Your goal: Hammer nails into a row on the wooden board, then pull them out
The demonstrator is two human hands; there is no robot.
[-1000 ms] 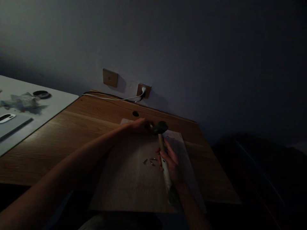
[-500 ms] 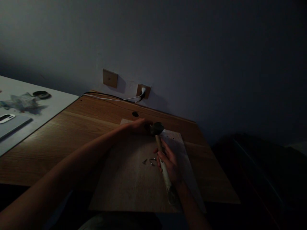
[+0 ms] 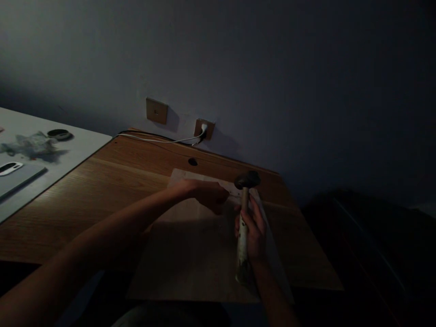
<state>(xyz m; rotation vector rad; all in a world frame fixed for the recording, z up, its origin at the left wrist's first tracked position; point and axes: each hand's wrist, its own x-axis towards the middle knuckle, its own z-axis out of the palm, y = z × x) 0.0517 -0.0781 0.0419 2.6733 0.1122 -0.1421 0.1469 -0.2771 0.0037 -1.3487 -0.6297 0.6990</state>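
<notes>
My right hand (image 3: 256, 231) is wrapped around the pale wooden handle of a hammer (image 3: 243, 240). The hammer's dark head points away from me, above the far right part of a light wooden board (image 3: 190, 259). Left of the hammer head, my left hand (image 3: 213, 195) is closed low over the far part of the board, fingertips pointing right. Shadow hides what those fingers pinch, though a thin pale line shows beside the fingertips. The board's near half lies in deep shadow, and no small metal pieces can be made out on it.
The board lies on a brown wooden desk (image 3: 112, 181) with a round cable hole (image 3: 192, 161). Behind it, cables run to a wall socket (image 3: 205, 128). At left, a white table (image 3: 85, 138) carries crumpled plastic (image 3: 36, 144), a dark round object (image 3: 59, 134) and a grey flat case (image 3: 22, 179).
My right hand has moved the hammer right and slightly turned it. My left hand has come right and nearer. The small metal fasteners seen earlier on the board no longer show.
</notes>
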